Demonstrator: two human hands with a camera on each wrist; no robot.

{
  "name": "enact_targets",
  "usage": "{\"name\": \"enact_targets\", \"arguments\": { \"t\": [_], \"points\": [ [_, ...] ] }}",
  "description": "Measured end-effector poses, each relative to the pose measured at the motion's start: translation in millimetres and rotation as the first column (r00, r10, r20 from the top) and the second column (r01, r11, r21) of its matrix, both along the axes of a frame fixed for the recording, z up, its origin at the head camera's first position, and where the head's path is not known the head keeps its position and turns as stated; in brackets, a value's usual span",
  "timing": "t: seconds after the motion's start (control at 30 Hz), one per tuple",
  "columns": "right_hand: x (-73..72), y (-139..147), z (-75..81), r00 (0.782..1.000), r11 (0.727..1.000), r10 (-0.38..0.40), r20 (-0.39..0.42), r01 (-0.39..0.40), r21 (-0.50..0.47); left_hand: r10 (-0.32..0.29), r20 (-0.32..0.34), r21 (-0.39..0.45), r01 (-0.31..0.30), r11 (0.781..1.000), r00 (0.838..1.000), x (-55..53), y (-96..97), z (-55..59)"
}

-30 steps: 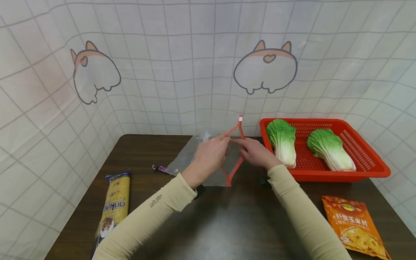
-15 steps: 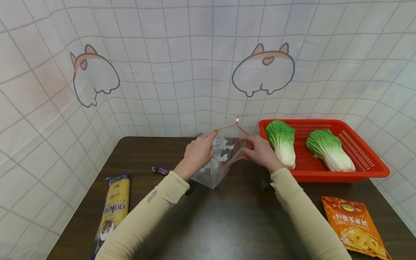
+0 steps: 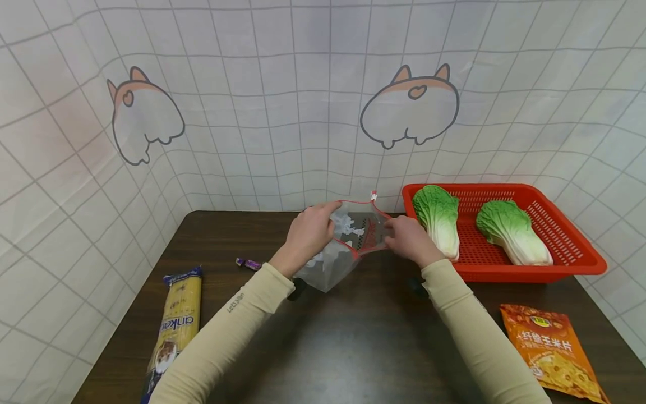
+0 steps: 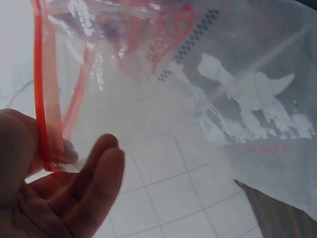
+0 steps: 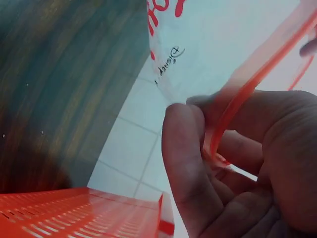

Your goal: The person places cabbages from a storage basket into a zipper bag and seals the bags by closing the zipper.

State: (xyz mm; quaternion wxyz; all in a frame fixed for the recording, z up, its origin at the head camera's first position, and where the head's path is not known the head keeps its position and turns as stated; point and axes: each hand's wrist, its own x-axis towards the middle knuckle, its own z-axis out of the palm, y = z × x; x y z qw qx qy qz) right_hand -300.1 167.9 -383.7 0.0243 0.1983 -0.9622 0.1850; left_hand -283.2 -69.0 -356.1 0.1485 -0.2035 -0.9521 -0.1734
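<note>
A clear plastic zip bag (image 3: 328, 269) with a red-edged mouth hangs between both hands, its mouth spread apart. White figures and red print show on its film. My left hand (image 3: 309, 234) pinches the left rim; in the left wrist view the red zip strip (image 4: 42, 89) runs between thumb and fingers. On the opposite side, my right hand (image 3: 407, 238) grips the other rim, and the right wrist view shows its thumb and fingers closed on the film by the red strip (image 5: 247, 91). A white-and-red slider (image 3: 373, 196) sits at the far corner of the mouth.
A red basket (image 3: 504, 275) with two Chinese cabbages (image 3: 444, 227) stands at the back right. An orange snack packet (image 3: 552, 350) lies front right, a yellow noodle packet (image 3: 179, 314) on the left. A small purple-wrapped item (image 3: 248, 264) lies left of the bag.
The hands have drawn apart, the left going left and the right going right. The bag's mouth has widened, and its printed film has come into view.
</note>
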Motion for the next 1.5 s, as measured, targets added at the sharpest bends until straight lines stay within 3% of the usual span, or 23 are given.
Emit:
{"name": "enact_targets", "arguments": {
  "t": [0.17, 0.3, 0.4, 0.53, 0.7, 0.83, 1.13, 1.5],
  "points": [
    [-1.7, 9.0, 6.5, 0.986, 0.996, 0.075, 0.149, -0.068, -0.054, -0.011, 0.01, 0.051, 0.011, 0.999, 1.0, -4.0, -4.5, -5.1],
    [-4.7, 22.3, 18.5, 0.93, 0.975, 0.175, 0.323, -0.117, -0.191, -0.035, 0.046, 0.106, 0.03, 0.994, 0.998, -3.9, -6.6, -8.4],
    [-10.1, 39.2, 30.4, 0.903, 0.945, 0.183, 0.388, -0.053, -0.322, -0.049, 0.058, 0.126, 0.042, 0.991, 0.997, -4.3, -7.2, -11.1],
    [-22.3, 67.4, 42.3, 0.924, 0.916, 0.074, 0.374, 0.085, -0.392, -0.065, 0.055, 0.126, 0.057, 0.99, 0.996, -4.1, -6.4, -11.6],
    [-34.8, 102.1, 40.7, 0.933, 0.913, -0.091, 0.347, 0.217, -0.346, -0.083, 0.065, 0.132, 0.074, 0.988, 0.994, -1.6, -5.1, -8.9],
    [-41.7, 127.3, 27.9, 0.932, 0.931, -0.137, 0.337, 0.236, -0.277, -0.096, 0.084, 0.141, 0.083, 0.987, 0.992, -0.8, -4.1, -8.7],
    [-52.4, 151.0, -0.4, 0.919, 0.973, -0.022, 0.393, 0.111, -0.205, -0.096, 0.096, 0.145, 0.082, 0.986, 0.991, -0.8, -3.8, -11.2],
    [-52.9, 151.6, -2.7, 0.884, 0.988, 0.008, 0.468, 0.066, -0.142, -0.1, 0.078, 0.14, 0.088, 0.986, 0.992, -1.7, -2.7, -12.2]
  ]
}}
